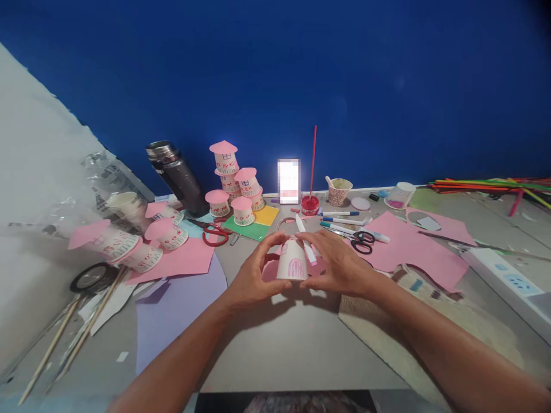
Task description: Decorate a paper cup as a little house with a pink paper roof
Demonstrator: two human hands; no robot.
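While both hands curve partway closed, the left hand (253, 272) and the right hand (342, 261) grip an upturned paper cup (289, 261) between fingers and thumbs above the table (267, 344). A white marker (306, 238) slants by the right fingers. Farther back, pink-roofed cups (217, 203) and a leaning flask (181, 180) stand near the blue wall (275, 86).

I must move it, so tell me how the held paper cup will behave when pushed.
The paper cup is probably light and may dent if squeezed, given its papery wall. Its wider end faces down, so it should resist tipping; on its side, the tapered body would likely roll.
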